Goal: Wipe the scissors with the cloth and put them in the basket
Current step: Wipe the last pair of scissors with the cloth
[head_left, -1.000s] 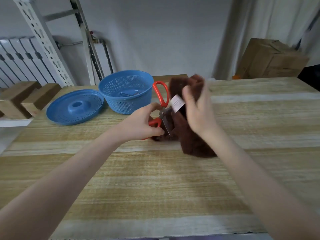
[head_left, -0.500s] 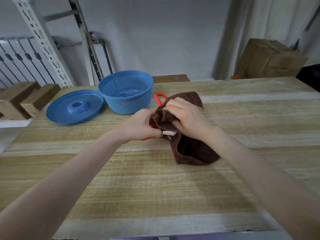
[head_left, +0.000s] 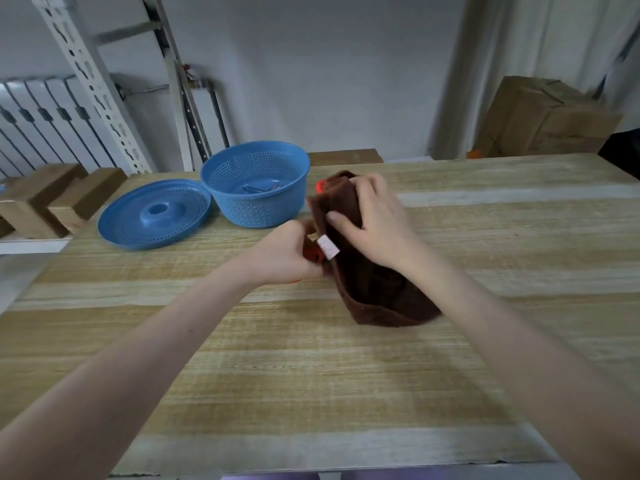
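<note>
Gripping the lower orange handle of the scissors (head_left: 320, 186), the left hand (head_left: 282, 256) sits at the centre of the frame, fingers curled round it. The right hand (head_left: 375, 221) clamps the brown cloth (head_left: 377, 292) over the scissors, thumb and fingers pinching the fabric. The blades are hidden, probably inside the fold, and only an orange loop peeks above the cloth. The cloth's lower end rests on the worktop (head_left: 311, 375). Toward the upper left stands the blue basket (head_left: 258, 211), with a blue perforated lid (head_left: 152, 216) just beside it.
</note>
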`<state>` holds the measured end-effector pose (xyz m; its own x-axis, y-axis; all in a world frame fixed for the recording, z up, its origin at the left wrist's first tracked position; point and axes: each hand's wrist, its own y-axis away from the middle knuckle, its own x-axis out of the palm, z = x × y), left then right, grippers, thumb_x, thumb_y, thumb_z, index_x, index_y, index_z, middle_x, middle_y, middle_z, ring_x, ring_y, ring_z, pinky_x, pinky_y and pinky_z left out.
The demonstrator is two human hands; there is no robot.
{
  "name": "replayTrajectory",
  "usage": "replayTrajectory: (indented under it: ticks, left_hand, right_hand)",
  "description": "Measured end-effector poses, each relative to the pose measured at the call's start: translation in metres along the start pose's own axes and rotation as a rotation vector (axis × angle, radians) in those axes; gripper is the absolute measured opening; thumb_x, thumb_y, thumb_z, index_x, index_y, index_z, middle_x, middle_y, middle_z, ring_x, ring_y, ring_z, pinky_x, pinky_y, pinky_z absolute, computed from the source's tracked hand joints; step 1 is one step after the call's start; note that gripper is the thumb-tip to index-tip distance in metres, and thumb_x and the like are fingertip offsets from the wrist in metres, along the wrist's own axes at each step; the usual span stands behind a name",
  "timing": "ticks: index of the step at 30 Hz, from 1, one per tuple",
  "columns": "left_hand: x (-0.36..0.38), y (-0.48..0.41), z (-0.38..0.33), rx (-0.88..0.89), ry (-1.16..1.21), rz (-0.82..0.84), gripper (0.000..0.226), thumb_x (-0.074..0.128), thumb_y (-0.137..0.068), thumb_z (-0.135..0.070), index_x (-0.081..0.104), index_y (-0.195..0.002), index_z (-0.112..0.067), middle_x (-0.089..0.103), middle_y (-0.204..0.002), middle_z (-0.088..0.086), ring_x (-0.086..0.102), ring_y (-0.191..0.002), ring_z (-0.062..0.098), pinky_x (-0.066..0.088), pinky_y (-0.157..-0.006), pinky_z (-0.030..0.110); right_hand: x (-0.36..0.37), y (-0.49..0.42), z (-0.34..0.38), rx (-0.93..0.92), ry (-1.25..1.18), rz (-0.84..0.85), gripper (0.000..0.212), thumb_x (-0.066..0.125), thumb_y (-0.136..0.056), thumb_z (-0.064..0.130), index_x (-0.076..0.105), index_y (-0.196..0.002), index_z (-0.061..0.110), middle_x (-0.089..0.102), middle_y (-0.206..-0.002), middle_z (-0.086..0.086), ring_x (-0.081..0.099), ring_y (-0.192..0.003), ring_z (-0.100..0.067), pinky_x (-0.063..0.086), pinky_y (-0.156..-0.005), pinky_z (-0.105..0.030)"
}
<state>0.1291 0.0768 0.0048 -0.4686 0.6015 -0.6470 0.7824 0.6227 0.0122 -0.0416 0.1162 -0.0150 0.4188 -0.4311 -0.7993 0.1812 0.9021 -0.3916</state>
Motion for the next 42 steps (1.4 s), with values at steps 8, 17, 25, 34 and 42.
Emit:
replayTrajectory:
  ticks: [8, 17, 25, 34, 42]
  left_hand:
    - [0.001, -0.001, 0.006, 0.059, -0.063, -0.042, 0.026, 0.074, -0.071, -0.001, 0.058, -0.08, -0.019, 0.06, -0.067, -0.01, 0.052, -0.059, -0.002, 0.044, -0.059, 0.019]
    - [0.003, -0.003, -0.004, 0.171, -0.268, -0.057, 0.041, 0.072, -0.071, -0.008, 0.044, -0.088, -0.034, 0.05, -0.08, -0.018, 0.054, -0.071, -0.004, 0.037, -0.06, 0.006]
    - [0.0, -0.008, -0.002, 0.177, -0.289, -0.047, 0.036, 0.071, -0.073, -0.009, 0.047, -0.095, -0.023, 0.045, -0.082, -0.021, 0.05, -0.073, -0.001, 0.036, -0.062, 0.004]
    - [-0.002, -0.011, 0.003, 0.175, -0.217, -0.005, 0.033, 0.072, -0.069, -0.009, 0.049, -0.083, -0.027, 0.051, -0.075, -0.015, 0.053, -0.064, -0.007, 0.036, -0.058, 0.01]
    - [0.001, -0.009, 0.004, 0.16, -0.123, 0.031, 0.029, 0.072, -0.068, -0.017, 0.054, -0.089, -0.026, 0.054, -0.075, -0.013, 0.051, -0.063, 0.002, 0.042, -0.059, 0.018]
  right_hand:
    - [-0.015, -0.017, -0.003, 0.325, -0.579, 0.412, 0.015, 0.079, -0.076, 0.011, 0.069, -0.082, 0.021, 0.07, -0.082, 0.007, 0.066, -0.079, -0.01, 0.052, -0.079, -0.025]
    - [-0.007, -0.013, 0.001, 0.523, -0.571, 0.318, 0.014, 0.072, -0.069, 0.018, 0.072, -0.083, 0.017, 0.073, -0.077, -0.001, 0.069, -0.076, -0.019, 0.055, -0.073, -0.031]
    - [-0.014, -0.014, 0.006, 0.488, -0.632, 0.32, 0.005, 0.071, -0.073, 0.012, 0.071, -0.077, 0.016, 0.071, -0.072, 0.001, 0.066, -0.067, -0.014, 0.055, -0.068, -0.027]
    - [-0.014, -0.015, 0.006, 0.512, -0.635, 0.319, 0.01, 0.074, -0.071, 0.012, 0.072, -0.08, 0.014, 0.073, -0.076, -0.002, 0.069, -0.072, -0.018, 0.056, -0.072, -0.03]
    - [-0.015, -0.012, 0.001, 0.517, -0.604, 0.325, 0.013, 0.072, -0.07, 0.01, 0.073, -0.083, 0.01, 0.072, -0.077, -0.005, 0.068, -0.073, -0.019, 0.057, -0.075, -0.034]
